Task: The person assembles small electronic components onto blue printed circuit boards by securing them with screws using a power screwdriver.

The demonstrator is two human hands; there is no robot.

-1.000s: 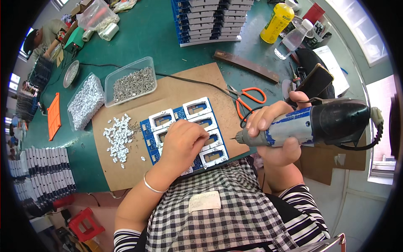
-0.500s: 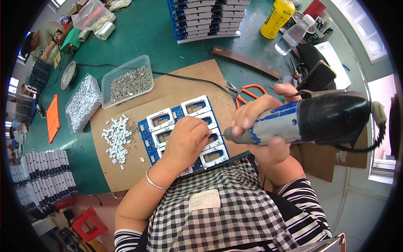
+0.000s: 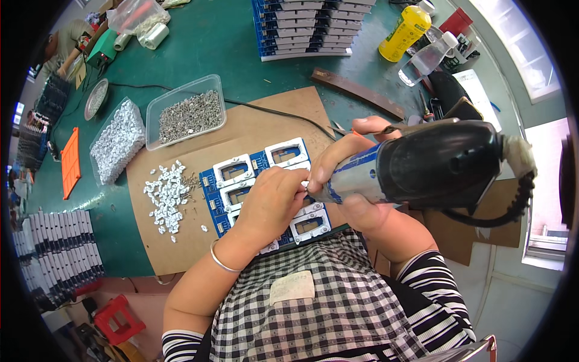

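My right hand (image 3: 338, 158) is wrapped round a grey and black electric screwdriver (image 3: 437, 166), its nose pointing left. Fingers pinched, my left hand (image 3: 271, 196) holds a small white plastic piece (image 3: 304, 185) at the screwdriver's tip. Both are above a blue circuit board panel (image 3: 209, 192) that carries several white rectangular frames (image 3: 234, 171). My left hand hides the panel's middle, and the screwdriver's bit is mostly hidden by my fingers. Left of the panel lie a pile of small white pieces (image 3: 166, 199) and some loose screws (image 3: 192, 181) on brown cardboard (image 3: 295, 108).
Behind the panel stand a clear tub of screws (image 3: 187, 117) and a clear container of white pieces (image 3: 117, 142). A black cable (image 3: 271, 113) crosses the cardboard. Farther back are a rusty metal bar (image 3: 359, 93), stacked boards (image 3: 307, 30), and two bottles (image 3: 405, 33).
My right hand has brought the screwdriver left, up to my left fingertips. A white piece now shows between them. The pliers are now mostly covered by my right hand.
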